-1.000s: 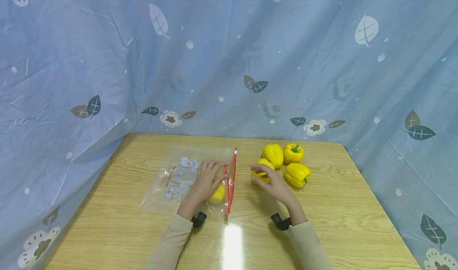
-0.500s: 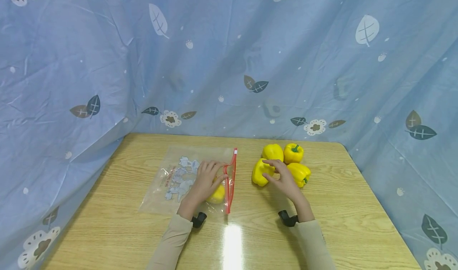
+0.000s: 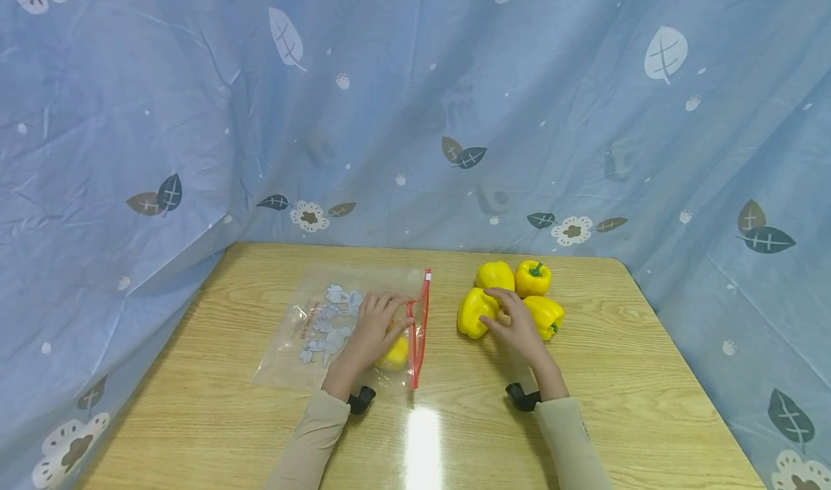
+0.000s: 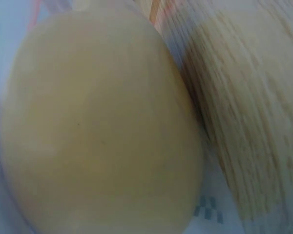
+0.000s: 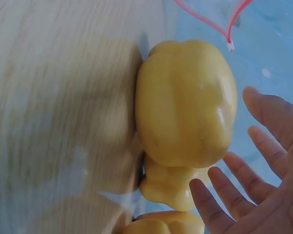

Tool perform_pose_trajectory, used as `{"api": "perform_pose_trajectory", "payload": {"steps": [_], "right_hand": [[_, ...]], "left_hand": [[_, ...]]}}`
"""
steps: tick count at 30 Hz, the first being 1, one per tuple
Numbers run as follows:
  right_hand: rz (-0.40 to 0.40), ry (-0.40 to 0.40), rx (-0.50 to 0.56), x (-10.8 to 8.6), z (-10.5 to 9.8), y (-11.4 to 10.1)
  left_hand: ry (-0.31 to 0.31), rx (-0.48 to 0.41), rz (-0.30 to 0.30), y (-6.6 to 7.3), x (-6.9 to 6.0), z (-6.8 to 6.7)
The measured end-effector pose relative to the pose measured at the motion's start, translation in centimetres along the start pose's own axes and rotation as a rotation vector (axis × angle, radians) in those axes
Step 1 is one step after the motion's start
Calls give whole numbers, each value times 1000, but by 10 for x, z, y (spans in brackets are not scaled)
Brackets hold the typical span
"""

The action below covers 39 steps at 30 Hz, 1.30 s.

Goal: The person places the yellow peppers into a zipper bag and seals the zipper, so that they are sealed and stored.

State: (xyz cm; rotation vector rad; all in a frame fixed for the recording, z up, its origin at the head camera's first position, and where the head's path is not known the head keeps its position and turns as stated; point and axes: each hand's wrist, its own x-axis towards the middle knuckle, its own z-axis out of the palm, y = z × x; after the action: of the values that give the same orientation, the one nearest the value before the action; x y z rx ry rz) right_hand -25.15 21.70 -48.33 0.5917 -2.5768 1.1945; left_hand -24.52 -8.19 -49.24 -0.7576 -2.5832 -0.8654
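Woodgrain table (image 3: 227, 418) bears glossy, lobed peppers (image 3: 473, 312), right fingers (image 5: 229, 192) perhaps touching one.

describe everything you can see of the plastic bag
The bag is clear, plastic-looking and printed with pale cartoon figures and red lettering. It lies on the table, its red-edged mouth open rightward, a white piece at the far end. A yellow pepper sits inside; the left hand holds the mouth's edge.

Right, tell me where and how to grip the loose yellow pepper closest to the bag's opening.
Take the pepper round its wide middle, probably from above with the right hand: its body bulges, no stem shows to pinch, and other peppers sit close behind it and to its right.
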Motion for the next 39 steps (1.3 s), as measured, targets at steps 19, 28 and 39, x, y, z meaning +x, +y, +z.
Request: {"api": "perform_pose_trajectory", "payload": {"steps": [19,28,39], "right_hand": [[148,-83,47,-2,2,-7],[141,-98,13,0,0,-18],[123,-116,50,-2,6,-23]], "left_hand": [[21,-2,26,1,-1,-2],[28,-12,25,2,-2,-2],[29,-8,31,1,-1,-1]]}}
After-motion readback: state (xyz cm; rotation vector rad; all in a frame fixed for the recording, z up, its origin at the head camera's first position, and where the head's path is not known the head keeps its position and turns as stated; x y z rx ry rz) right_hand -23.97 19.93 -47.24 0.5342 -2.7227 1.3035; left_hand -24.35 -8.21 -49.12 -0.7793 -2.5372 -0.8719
